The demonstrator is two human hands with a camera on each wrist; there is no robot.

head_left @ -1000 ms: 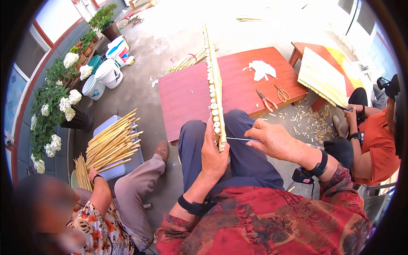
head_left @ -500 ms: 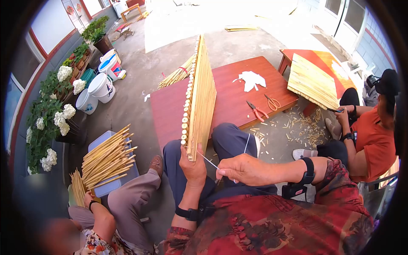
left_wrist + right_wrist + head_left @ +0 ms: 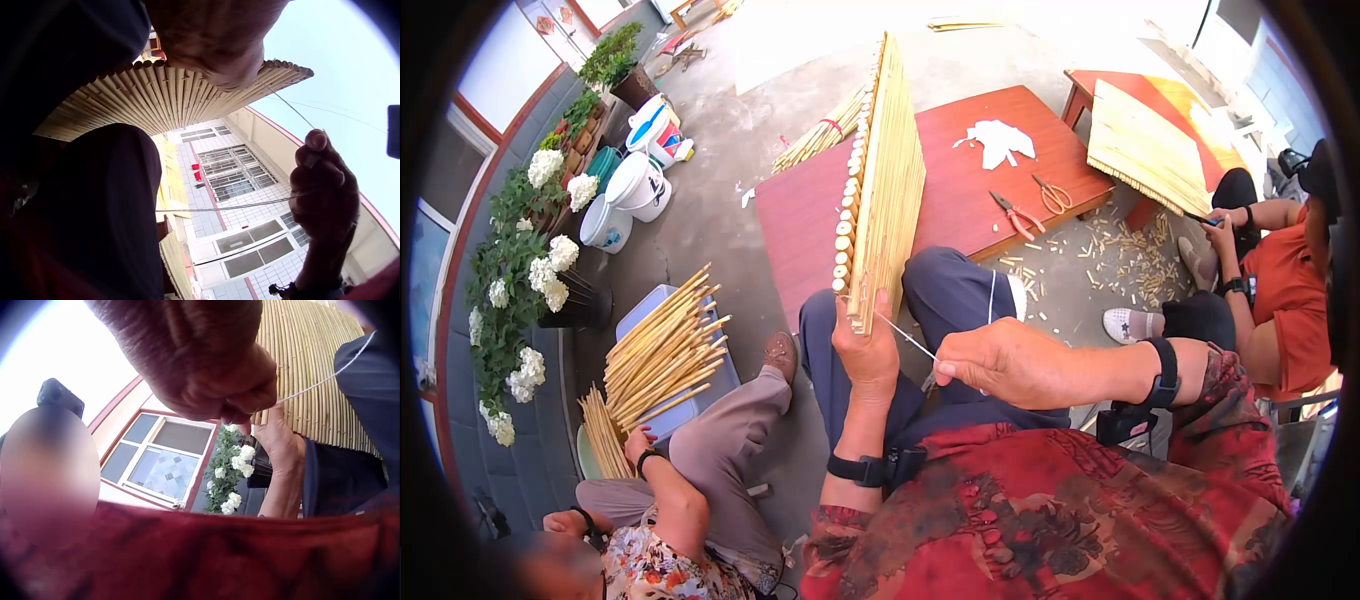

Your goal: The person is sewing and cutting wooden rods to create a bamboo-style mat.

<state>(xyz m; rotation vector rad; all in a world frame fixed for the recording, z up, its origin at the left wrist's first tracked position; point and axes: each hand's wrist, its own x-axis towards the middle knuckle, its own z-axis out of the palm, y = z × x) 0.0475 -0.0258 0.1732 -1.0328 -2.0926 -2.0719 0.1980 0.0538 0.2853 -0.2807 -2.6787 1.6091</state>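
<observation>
In the head view a panel of thin reed stalks (image 3: 892,190) stands on edge between the knees, its round cut ends facing left. My left hand (image 3: 867,352) grips its near lower end, the thumb lying against the stalks. From that end a white string (image 3: 908,338) runs taut to my right hand (image 3: 1020,365), which pinches it between thumb and curled fingers. The string's tail (image 3: 991,298) loops up over the right knee. The left wrist view shows the right fist (image 3: 325,187) with the string drawn tight from the panel's edge (image 3: 275,69).
A low red table (image 3: 970,120) holds pliers (image 3: 1017,215), scissors (image 3: 1053,194) and white paper (image 3: 1000,140). At left, a person sits by a blue tub (image 3: 725,375) of loose stalks (image 3: 665,350). Another, at right, handles a second panel (image 3: 1150,145). Cut bits (image 3: 1135,255) litter the ground.
The panel has turned from nearly edge-on to show its flat right face. My right hand, keeping hold of the string, has moved lower and drawn it out from the panel's near end.
</observation>
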